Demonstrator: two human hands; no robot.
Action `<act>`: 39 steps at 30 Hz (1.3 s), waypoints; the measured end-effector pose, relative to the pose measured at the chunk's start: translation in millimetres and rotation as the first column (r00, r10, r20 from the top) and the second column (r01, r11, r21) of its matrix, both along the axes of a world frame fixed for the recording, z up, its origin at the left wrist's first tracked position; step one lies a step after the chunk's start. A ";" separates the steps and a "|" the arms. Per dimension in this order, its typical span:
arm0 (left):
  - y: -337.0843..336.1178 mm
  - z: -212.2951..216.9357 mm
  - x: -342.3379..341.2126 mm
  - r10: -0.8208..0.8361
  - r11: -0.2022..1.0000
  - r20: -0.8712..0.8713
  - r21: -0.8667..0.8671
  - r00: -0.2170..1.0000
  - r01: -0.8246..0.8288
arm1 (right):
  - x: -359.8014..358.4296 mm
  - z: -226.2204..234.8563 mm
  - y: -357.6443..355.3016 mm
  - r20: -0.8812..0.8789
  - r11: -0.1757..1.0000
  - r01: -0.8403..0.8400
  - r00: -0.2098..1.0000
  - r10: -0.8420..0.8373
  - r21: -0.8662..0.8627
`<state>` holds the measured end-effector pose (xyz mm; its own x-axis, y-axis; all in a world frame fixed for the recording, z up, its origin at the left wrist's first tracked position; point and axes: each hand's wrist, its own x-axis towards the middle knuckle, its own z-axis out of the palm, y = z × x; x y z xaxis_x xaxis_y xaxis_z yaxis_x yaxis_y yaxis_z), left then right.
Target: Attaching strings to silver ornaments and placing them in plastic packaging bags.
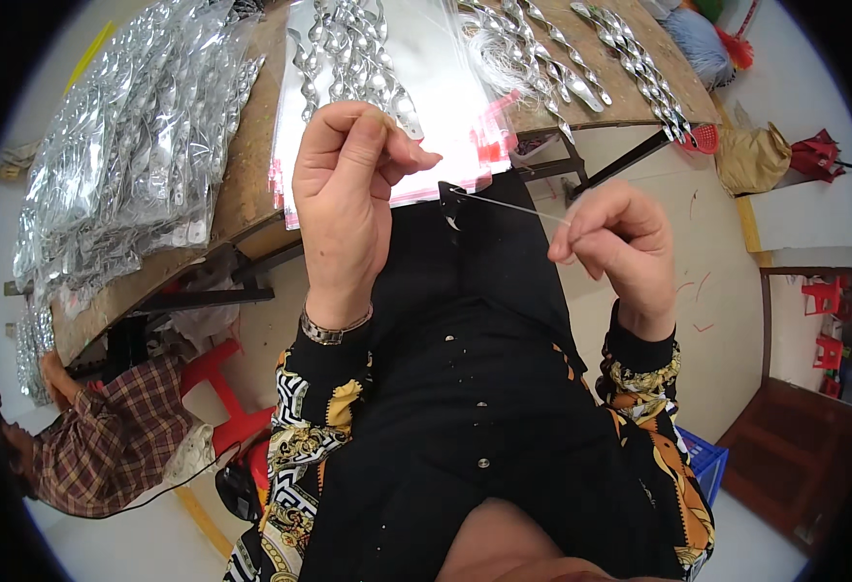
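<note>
My left hand [346, 179] is raised over the front edge of the table, thumb and forefinger pinched together. A faint thin line shows at its fingertips, too fine to name. My right hand [625, 242], lower and to the right, pinches a thin whitish string [513, 206]. Stretched taut, the string runs left to a small dark, shiny, curved piece [450, 202] hanging in front of my black clothing. Behind my left hand, twisted silver metal strips [353, 58] lie on a stack of clear plastic bags [436, 116] with red-printed edges.
Bagged twisted strips [145, 136] are piled on the table's left. More loose strips [635, 68] and a bundle of white string [504, 63] lie at the right. A co-worker in a checked shirt [115, 436] sits at lower left by a red stool [217, 388]. A blue crate [703, 466] stands at right.
</note>
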<state>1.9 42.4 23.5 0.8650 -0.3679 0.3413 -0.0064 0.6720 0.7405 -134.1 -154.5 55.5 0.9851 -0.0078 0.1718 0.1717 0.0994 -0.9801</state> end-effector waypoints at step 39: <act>-16.8 13.0 -35.6 -0.179 0.969 -0.008 0.171 0.984 0.178 | 32.5 -2.4 34.2 -0.019 0.980 0.197 0.980 -0.198 -0.035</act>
